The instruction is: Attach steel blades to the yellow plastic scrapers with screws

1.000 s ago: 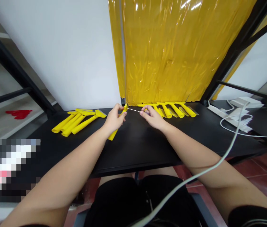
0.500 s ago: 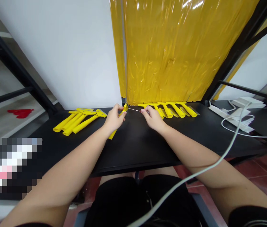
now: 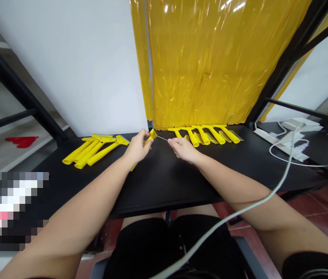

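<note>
My left hand [image 3: 139, 145] is closed around a yellow scraper [image 3: 152, 134], its head raised and its handle slanting down toward me. In my right hand [image 3: 183, 148] is a screwdriver with a thin metal shaft [image 3: 162, 137]; the fingers cover its handle. The shaft's tip meets the scraper's head. Left of my hands lie several yellow scrapers [image 3: 95, 149] with hollow handles. On the right, another row of yellow scrapers [image 3: 207, 133] rests along the back edge, some with metal blades showing.
The black table [image 3: 164, 182] has a black metal frame [image 3: 280, 77] at its sides. A white power strip [image 3: 280, 144] with cables lies at the right. A pale cable [image 3: 239, 212] crosses in front of my right arm. Yellow plastic sheeting [image 3: 210, 66] hangs behind.
My right hand has shifted slightly left and its fingers have turned on the screwdriver. My left hand still holds the scraper in about the same place. The whole view has shifted a little.
</note>
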A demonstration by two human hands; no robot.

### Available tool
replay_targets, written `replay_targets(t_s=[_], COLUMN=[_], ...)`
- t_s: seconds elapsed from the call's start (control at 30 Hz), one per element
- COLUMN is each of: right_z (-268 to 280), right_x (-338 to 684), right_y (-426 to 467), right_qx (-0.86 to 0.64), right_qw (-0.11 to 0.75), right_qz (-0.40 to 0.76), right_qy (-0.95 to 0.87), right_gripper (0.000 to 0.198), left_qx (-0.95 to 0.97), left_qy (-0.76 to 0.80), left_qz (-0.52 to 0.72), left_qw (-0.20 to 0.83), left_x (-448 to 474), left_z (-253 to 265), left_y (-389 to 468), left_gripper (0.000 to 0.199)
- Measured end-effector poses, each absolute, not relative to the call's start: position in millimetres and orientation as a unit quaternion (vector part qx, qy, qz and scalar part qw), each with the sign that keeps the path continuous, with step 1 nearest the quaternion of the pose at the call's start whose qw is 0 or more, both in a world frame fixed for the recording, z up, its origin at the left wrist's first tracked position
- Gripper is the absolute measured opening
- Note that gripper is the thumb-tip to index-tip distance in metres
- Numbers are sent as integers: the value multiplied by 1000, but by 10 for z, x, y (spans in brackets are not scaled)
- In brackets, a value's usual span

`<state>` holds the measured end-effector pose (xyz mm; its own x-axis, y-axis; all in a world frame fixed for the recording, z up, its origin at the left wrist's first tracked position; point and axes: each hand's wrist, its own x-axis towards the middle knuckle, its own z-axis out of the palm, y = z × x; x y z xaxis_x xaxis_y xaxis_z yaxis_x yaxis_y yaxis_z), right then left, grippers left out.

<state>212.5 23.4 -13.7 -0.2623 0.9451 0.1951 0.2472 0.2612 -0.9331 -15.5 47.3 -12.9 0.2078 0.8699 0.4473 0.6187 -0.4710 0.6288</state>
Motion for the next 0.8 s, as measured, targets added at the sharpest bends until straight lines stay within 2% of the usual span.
replay_targets(t_s=[0.07,0.13,0.3,0.47,0.63,0.8], right_z=[-128,-97,-54,-156,-198,-163], right_x=[2141,2172,2221,2211,2278,2388], right_y=[253,257,263,345,430,470], right_qx=[-417,-386,-359,-397,-438,-469], right_qw=[398,372,353,392,420,439], right_qz=[567,661,720,655,525,358], right_qy=[-588,-525,-477,-510,-596,-678], right_gripper=[45,43,39,34,18,9], left_qx=[778,792,809,838,793,725], left_qy=[478,475,469,441,498,588], left_qz=[386,373,350,318,335,352], left_qw=[127,95,52,54,110,64], left_x=[-160,-162,-140,-178,-506,-967], left_z=[-103,-78,-67,-114,-30,124], left_y=[455,442,441,518,651,745], left_gripper=[20,20,23,49,50,59])
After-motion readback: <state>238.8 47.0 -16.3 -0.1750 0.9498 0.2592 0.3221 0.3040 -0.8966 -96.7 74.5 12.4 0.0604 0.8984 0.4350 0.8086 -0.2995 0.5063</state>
